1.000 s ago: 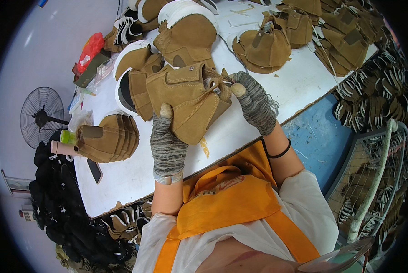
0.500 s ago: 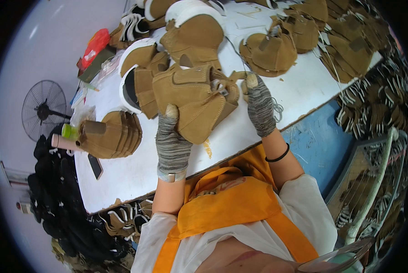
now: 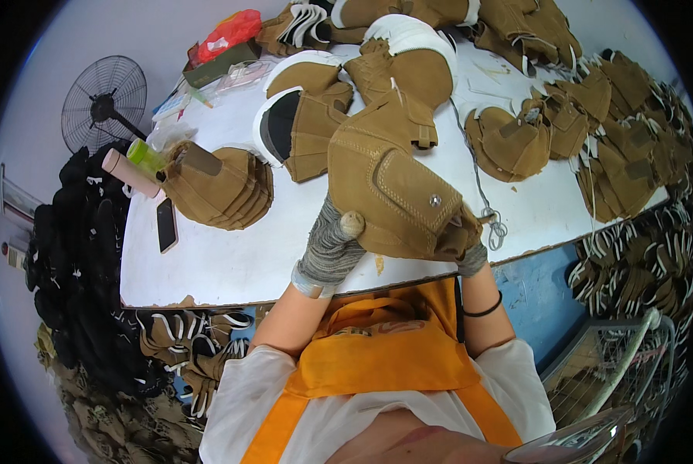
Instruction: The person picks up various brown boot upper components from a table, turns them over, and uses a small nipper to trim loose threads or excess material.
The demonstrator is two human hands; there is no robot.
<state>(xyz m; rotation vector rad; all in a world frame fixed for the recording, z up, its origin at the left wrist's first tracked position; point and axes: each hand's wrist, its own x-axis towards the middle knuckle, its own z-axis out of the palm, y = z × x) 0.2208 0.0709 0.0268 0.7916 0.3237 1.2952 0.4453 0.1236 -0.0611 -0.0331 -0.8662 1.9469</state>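
A brown shoe upper (image 3: 389,182) with stitched panels and a small metal snap is held tilted above the front of the white table. My left hand (image 3: 335,243), in a grey knitted glove, grips its lower left edge, thumb on the near face and the other fingers behind. At the lower right end, my gloved right hand (image 3: 472,261) is against the upper, which covers most of its fingers. Beyond lie a brown upper with white edging and dark lining (image 3: 300,131) and a larger brown one with a white rim (image 3: 416,73).
Stacked brown uppers (image 3: 223,189) stand at the left, near a phone (image 3: 166,225), a pink bottle (image 3: 130,172) and a green one (image 3: 144,155). More uppers (image 3: 509,143) lie to the right. A grey cord (image 3: 497,230) hangs near my right hand. A wire rack (image 3: 609,363) stands lower right.
The upper has been turned, bringing its snap panel to face up and right. My right hand has moved down from the strap at its far side to its lower right end. The view has shifted.
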